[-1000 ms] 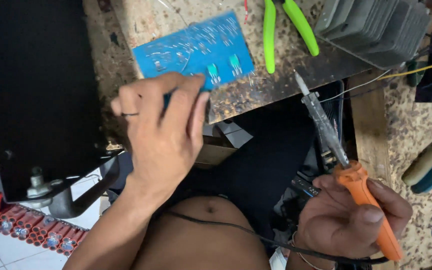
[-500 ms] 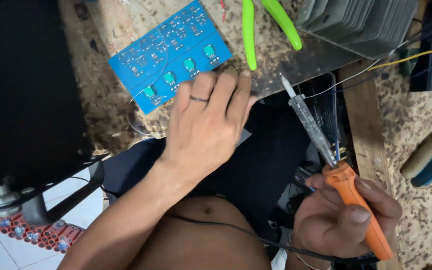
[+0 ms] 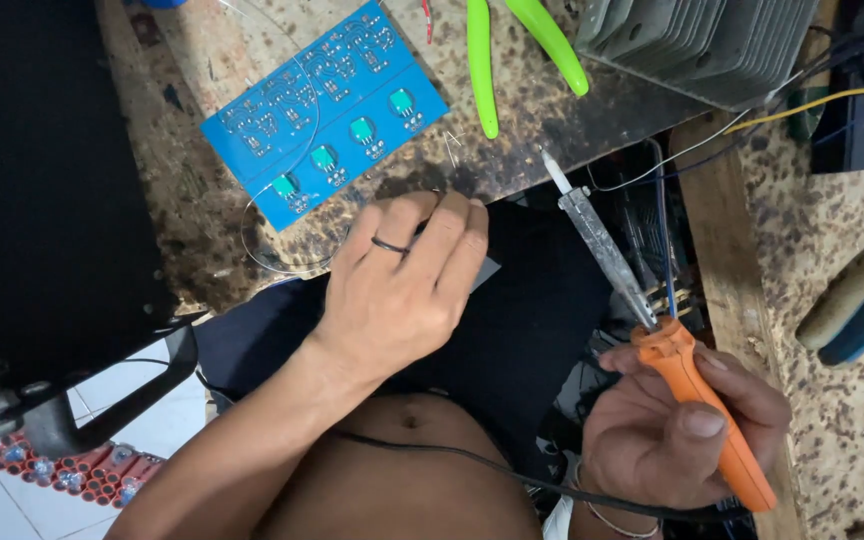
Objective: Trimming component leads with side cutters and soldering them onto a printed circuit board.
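Observation:
My right hand [image 3: 687, 435] grips the orange handle of a soldering iron [image 3: 632, 290], whose metal tip points up and left toward the bench edge. My left hand [image 3: 402, 285], with a ring on one finger, rests palm down at the front edge of the scorched workbench [image 3: 542, 110], fingers together; whether it holds anything underneath is hidden. Just above and left of it lies a blue circuit board [image 3: 327, 110] with several small green parts along its near edge. A loop of thin solder wire [image 3: 252, 235] curls across the board and bench.
Green-handled cutters [image 3: 512, 55] lie at the top middle. A grey finned heat sink [image 3: 697, 45] sits at the top right, with yellow and dark wires [image 3: 812, 100] beside it. A black panel [image 3: 42, 180] fills the left. Red cylinders [image 3: 72, 470] lie on the floor tiles.
My left hand has slid down and right off the blue board to the bench's front edge. The soldering iron stays in my right hand, nearly still.

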